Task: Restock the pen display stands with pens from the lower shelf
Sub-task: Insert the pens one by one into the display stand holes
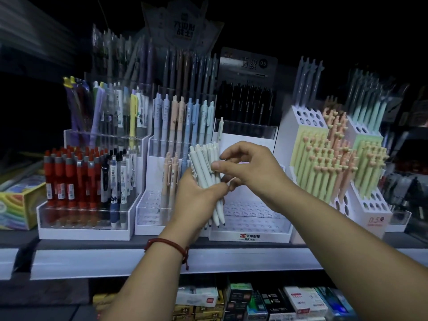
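My left hand [196, 200] grips a bundle of pale grey-white pens [207, 172], tips down, in front of the display stands. My right hand [247, 167] pinches the upper part of the same bundle with thumb and fingers. Behind the hands stands a white tiered stand [252, 230] with rows of holes in its lower tiers, black pens at its back and one pale pen [221, 130] upright. To its left a pastel pen stand [152, 218] holds blue, peach and mint pens, with bare holes in its front tier.
A stand of red and blue-white pens [83, 232] sits at the left, a colourful box [16, 205] beside it. Yellow, peach and green heart-topped pens fill white block stands [370, 218] on the right. Boxes of stock [254, 300] line the lower shelf under the shelf edge [115, 260].
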Demonstrator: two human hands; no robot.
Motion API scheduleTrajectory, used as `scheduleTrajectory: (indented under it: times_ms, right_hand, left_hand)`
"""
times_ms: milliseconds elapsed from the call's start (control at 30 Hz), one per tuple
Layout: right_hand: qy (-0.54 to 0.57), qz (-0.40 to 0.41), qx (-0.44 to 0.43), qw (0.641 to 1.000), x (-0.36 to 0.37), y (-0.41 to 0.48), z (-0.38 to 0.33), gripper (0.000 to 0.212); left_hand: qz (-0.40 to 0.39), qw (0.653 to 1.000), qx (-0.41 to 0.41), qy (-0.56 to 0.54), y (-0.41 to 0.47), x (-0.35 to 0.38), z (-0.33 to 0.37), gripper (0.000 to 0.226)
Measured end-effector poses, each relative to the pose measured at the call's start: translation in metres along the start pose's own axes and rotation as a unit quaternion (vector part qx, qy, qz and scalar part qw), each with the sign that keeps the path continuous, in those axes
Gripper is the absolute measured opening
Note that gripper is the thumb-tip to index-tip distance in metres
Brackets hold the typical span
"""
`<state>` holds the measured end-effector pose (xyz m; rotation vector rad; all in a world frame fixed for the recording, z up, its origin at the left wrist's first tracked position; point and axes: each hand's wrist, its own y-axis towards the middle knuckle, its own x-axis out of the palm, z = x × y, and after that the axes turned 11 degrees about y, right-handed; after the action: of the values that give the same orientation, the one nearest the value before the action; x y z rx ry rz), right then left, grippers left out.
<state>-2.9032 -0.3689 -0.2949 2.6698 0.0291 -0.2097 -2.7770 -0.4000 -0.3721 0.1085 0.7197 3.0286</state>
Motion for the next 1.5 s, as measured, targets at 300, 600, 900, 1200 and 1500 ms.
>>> scheduleTrajectory:
  times_ms: [300,600,900,1200,1500]
  right_hand:
    - [-0.007,-0.098,0.113,0.989,-0.026,0.003,-0.004,0.006]
    - [0.120,0.205,-0.031,0.971,-0.031,0.040,-0.020,0.012]
    - [-0.079,0.218,-0.085,0.969,-0.026,0.090,0.002,0.013]
    - [-0.135,0.183,-0.065,0.972,-0.027,0.115,0.012,0.013]
    - [-0.214,0.125,-0.047,0.968,-0.022,0.130,0.000,0.020]
  left_hand:
    - [-0.019,1.000,0.021,0.012,0.000,0.005,-0.005,0.043]
    - [-0.021,1.000,0.005,0.011,0.003,0.003,-0.010,0.040]
    - [-0.017,0.997,0.009,-0.080,0.003,-0.007,-0.017,0.029]
    - [-0.058,0.994,0.017,-0.096,0.003,-0.016,-0.017,0.024]
    - [-0.069,0.995,0.023,-0.076,0.005,-0.023,-0.015,0.032]
